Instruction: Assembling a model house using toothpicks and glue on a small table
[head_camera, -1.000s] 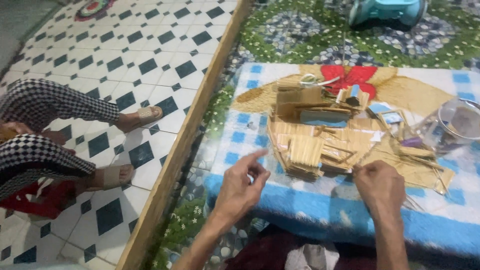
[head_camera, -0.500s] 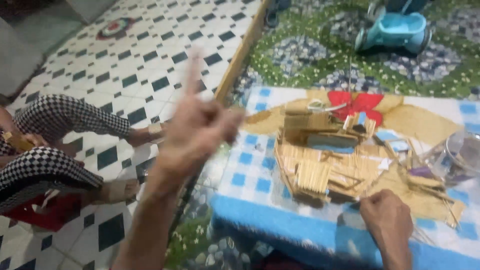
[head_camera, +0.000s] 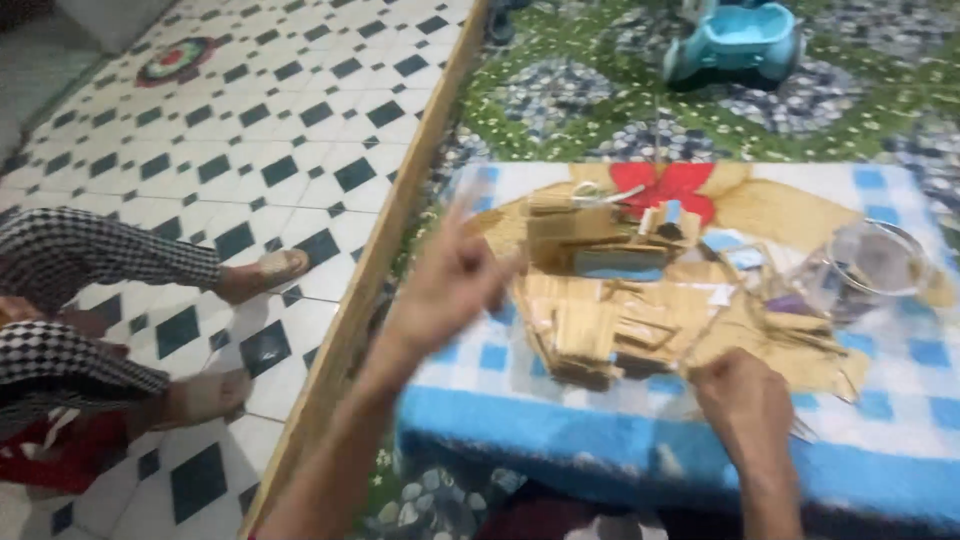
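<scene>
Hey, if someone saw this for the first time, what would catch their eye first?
Probably the stick-built model in the middle of the blue checked cloth, with the raised, blurred left hand beside it and the right hand at its near edge. Further off, a turquoise toy car sits on the patterned mat.

One head-worn camera looks steeply down, close over the blue checked cloth (head_camera: 880, 440) and tiled floor (head_camera: 250, 120)
</scene>
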